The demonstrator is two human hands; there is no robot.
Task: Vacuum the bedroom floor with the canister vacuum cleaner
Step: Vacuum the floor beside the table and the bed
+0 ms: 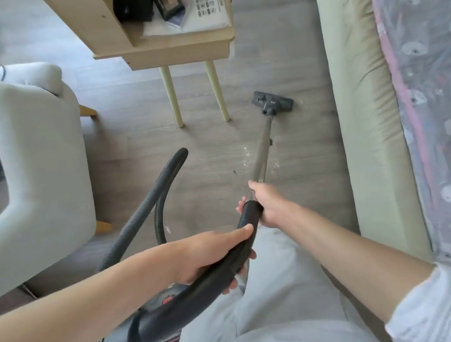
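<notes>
Grey wood floor [137,141] runs as a lane between the armchair [37,168] on the left and the bed [364,100] edge on the right, narrowed ahead by the legs of a small surface [178,54]. The brush head [272,101] lies flat near the bed edge, beside those legs. The wand [262,150] is gripped by the right hand [270,208]; the hose [164,182] handle is clasped by the left hand [213,255]. The canister [141,333] is seen low, under the left forearm.

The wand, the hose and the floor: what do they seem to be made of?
Wand: probably metal, a smooth grey tube.
Hose: likely flexible black plastic, as it is ribbed and loops freely.
Floor: wood-look planks, laminate or vinyl perhaps, with grey grain and a matte finish.
</notes>
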